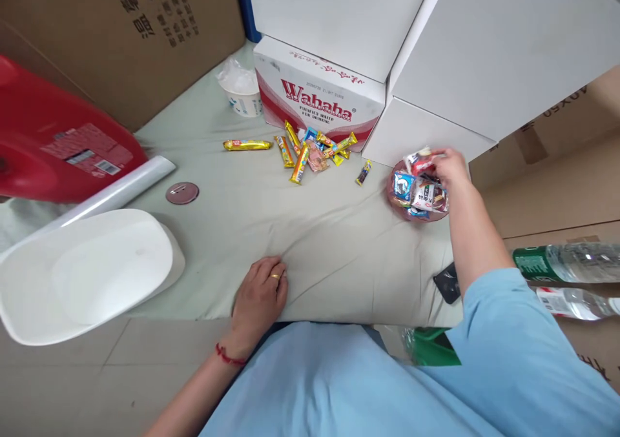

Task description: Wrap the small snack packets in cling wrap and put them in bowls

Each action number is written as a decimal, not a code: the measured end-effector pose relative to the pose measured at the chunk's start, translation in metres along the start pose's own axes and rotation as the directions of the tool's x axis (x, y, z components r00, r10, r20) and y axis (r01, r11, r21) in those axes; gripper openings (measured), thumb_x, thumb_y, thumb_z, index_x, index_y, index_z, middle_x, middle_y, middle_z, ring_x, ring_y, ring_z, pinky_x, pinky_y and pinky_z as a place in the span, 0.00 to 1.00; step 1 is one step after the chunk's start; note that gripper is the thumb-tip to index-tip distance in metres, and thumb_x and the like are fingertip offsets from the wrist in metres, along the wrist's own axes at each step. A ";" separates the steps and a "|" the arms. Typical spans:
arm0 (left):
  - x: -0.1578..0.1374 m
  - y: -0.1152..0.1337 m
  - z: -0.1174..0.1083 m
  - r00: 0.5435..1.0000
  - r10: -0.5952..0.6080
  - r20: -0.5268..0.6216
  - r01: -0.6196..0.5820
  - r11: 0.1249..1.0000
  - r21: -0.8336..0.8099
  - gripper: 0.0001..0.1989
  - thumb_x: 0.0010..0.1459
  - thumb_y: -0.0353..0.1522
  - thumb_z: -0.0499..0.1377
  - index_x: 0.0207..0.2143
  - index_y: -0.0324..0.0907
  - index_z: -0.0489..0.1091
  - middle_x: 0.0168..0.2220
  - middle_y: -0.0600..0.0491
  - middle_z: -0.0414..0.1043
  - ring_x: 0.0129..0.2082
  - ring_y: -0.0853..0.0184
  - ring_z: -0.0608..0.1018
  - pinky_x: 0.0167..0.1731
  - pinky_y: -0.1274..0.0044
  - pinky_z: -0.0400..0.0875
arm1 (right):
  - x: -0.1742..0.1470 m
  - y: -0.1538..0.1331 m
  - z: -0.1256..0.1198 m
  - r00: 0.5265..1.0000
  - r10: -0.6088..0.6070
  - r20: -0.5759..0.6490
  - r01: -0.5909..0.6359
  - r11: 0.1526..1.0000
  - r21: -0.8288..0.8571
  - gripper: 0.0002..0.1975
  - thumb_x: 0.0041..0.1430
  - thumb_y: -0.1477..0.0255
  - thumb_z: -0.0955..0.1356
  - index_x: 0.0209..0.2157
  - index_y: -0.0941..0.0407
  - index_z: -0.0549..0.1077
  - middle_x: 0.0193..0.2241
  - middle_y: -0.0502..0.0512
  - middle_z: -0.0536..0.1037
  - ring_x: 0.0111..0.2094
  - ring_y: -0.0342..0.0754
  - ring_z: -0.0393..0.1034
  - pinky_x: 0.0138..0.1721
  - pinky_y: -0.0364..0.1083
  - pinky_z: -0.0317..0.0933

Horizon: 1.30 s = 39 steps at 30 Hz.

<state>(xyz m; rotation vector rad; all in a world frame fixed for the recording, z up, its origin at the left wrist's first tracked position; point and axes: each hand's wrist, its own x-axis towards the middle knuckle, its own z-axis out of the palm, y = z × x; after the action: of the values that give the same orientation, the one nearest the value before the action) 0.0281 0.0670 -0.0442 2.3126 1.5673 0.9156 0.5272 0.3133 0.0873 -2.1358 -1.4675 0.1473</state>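
At the right, my right hand (451, 168) pinches a red-and-white snack packet (419, 162) over a round, see-through reddish bowl (404, 212). Blue and white wrapped snacks (423, 195) fill that bowl. Near the table's front edge, my left hand (261, 292) rests on the cloth with its fingers curled together, holding nothing visible. Yellow wrapped snack bars (299, 163) and other packets lie in a loose pile in front of a Wahaha carton (320, 95). One yellow bar (247, 145) lies left of the pile, and a small dark-and-yellow packet (363, 172) lies between pile and bowl.
A white bin (169, 256), a red jug (62, 133) and a round reddish lid (182, 193) are on the left. A paper cup (243, 101) stands beside the carton. White boxes (431, 127) line the back. A dark phone (447, 283) lies near my right forearm.
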 end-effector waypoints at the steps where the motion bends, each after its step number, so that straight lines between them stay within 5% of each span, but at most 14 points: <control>1: 0.001 0.001 0.000 1.000 0.007 0.001 -0.007 1.000 0.009 0.12 0.68 0.29 0.55 0.47 0.44 0.78 0.48 0.43 0.79 0.52 0.53 0.78 0.55 0.58 0.78 | 0.001 -0.005 0.007 0.996 0.068 0.060 -0.066 0.997 -0.036 0.16 0.68 0.70 0.65 0.49 0.62 0.80 0.34 0.64 0.82 0.34 0.54 0.78 0.39 0.55 0.73; 4: 0.001 0.003 0.000 0.999 0.031 -0.011 -0.031 0.999 0.018 0.12 0.68 0.28 0.55 0.47 0.44 0.77 0.48 0.44 0.79 0.51 0.54 0.78 0.55 0.59 0.78 | -0.005 -0.019 0.025 0.982 0.142 0.123 -0.101 0.951 -0.292 0.13 0.63 0.72 0.69 0.46 0.57 0.83 0.40 0.67 0.83 0.44 0.61 0.77 0.50 0.63 0.69; 8: -0.001 0.002 0.000 0.998 0.051 -0.027 -0.051 0.998 0.031 0.11 0.68 0.26 0.55 0.46 0.43 0.76 0.48 0.43 0.78 0.51 0.53 0.77 0.54 0.59 0.78 | -0.010 -0.029 0.027 0.987 0.024 0.157 0.068 0.830 -0.554 0.15 0.67 0.72 0.66 0.47 0.58 0.84 0.50 0.73 0.79 0.56 0.68 0.71 0.54 0.66 0.67; 12: -0.001 0.002 0.000 0.996 0.082 -0.042 -0.080 0.996 0.046 0.10 0.68 0.25 0.55 0.46 0.42 0.75 0.47 0.43 0.78 0.50 0.54 0.78 0.53 0.60 0.78 | -0.011 -0.025 0.009 0.995 -0.042 0.092 0.086 0.836 -0.541 0.19 0.72 0.68 0.63 0.49 0.60 0.83 0.53 0.75 0.76 0.58 0.68 0.67 0.56 0.66 0.65; 16: -0.001 0.002 0.000 0.997 0.066 -0.046 -0.065 0.998 0.026 0.10 0.67 0.25 0.56 0.45 0.43 0.76 0.46 0.44 0.79 0.50 0.54 0.78 0.54 0.60 0.78 | -0.024 -0.011 0.003 0.981 -0.194 -0.028 0.159 0.871 -0.465 0.27 0.76 0.62 0.58 0.61 0.61 0.76 0.60 0.75 0.74 0.63 0.68 0.61 0.62 0.66 0.59; 21: -0.002 0.001 0.001 0.997 0.064 -0.052 -0.063 0.998 0.006 0.10 0.67 0.25 0.56 0.45 0.41 0.77 0.46 0.44 0.79 0.50 0.54 0.79 0.54 0.61 0.78 | -0.049 0.012 0.024 0.962 -0.165 0.218 0.246 0.867 -0.433 0.30 0.78 0.61 0.53 0.72 0.57 0.64 0.72 0.67 0.65 0.71 0.60 0.56 0.71 0.65 0.48; 24: -0.001 0.002 0.000 0.993 0.096 -0.065 -0.093 0.995 0.044 0.10 0.67 0.25 0.56 0.44 0.40 0.77 0.46 0.43 0.79 0.50 0.54 0.78 0.53 0.61 0.79 | -0.055 0.016 0.025 0.967 -0.145 0.207 0.220 0.887 -0.406 0.31 0.78 0.60 0.52 0.72 0.56 0.64 0.73 0.66 0.63 0.72 0.60 0.56 0.71 0.65 0.48; 26: 0.000 0.003 -0.001 0.990 0.110 -0.083 -0.105 0.992 0.067 0.09 0.67 0.24 0.56 0.44 0.38 0.76 0.46 0.43 0.79 0.50 0.55 0.78 0.52 0.62 0.79 | -0.062 0.010 0.021 0.969 -0.226 0.095 0.245 0.885 -0.397 0.30 0.77 0.59 0.53 0.69 0.58 0.67 0.72 0.69 0.64 0.71 0.63 0.56 0.70 0.66 0.50; 29: 0.001 0.004 -0.002 0.985 0.132 -0.107 -0.124 0.989 0.082 0.08 0.67 0.23 0.57 0.44 0.37 0.76 0.45 0.43 0.79 0.49 0.55 0.78 0.51 0.63 0.79 | -0.091 -0.007 0.022 0.907 -0.411 -0.090 0.342 0.844 -0.413 0.28 0.76 0.58 0.56 0.61 0.61 0.73 0.63 0.74 0.71 0.64 0.66 0.62 0.65 0.65 0.56; 32: 0.002 0.004 -0.003 0.984 0.141 -0.111 -0.132 0.988 0.085 0.08 0.66 0.23 0.57 0.43 0.38 0.75 0.45 0.43 0.79 0.48 0.55 0.78 0.51 0.64 0.79 | -0.137 -0.017 0.036 0.869 -0.490 -0.063 0.411 0.787 -0.460 0.24 0.74 0.55 0.61 0.52 0.59 0.77 0.50 0.71 0.77 0.54 0.66 0.67 0.57 0.63 0.60; 39: 0.002 0.004 -0.004 0.985 0.147 -0.093 -0.139 0.986 0.089 0.08 0.66 0.23 0.58 0.44 0.38 0.75 0.45 0.43 0.78 0.48 0.55 0.78 0.51 0.64 0.79 | -0.186 0.027 0.054 0.915 -0.403 -0.017 0.354 0.822 -0.447 0.16 0.74 0.66 0.61 0.47 0.57 0.78 0.39 0.66 0.78 0.45 0.62 0.66 0.49 0.57 0.61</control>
<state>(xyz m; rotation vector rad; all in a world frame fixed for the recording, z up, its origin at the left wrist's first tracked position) 0.0289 0.0670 -0.0383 2.5008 1.5182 1.0330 0.4541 0.1601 -0.0102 -2.0734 -1.9664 -0.4871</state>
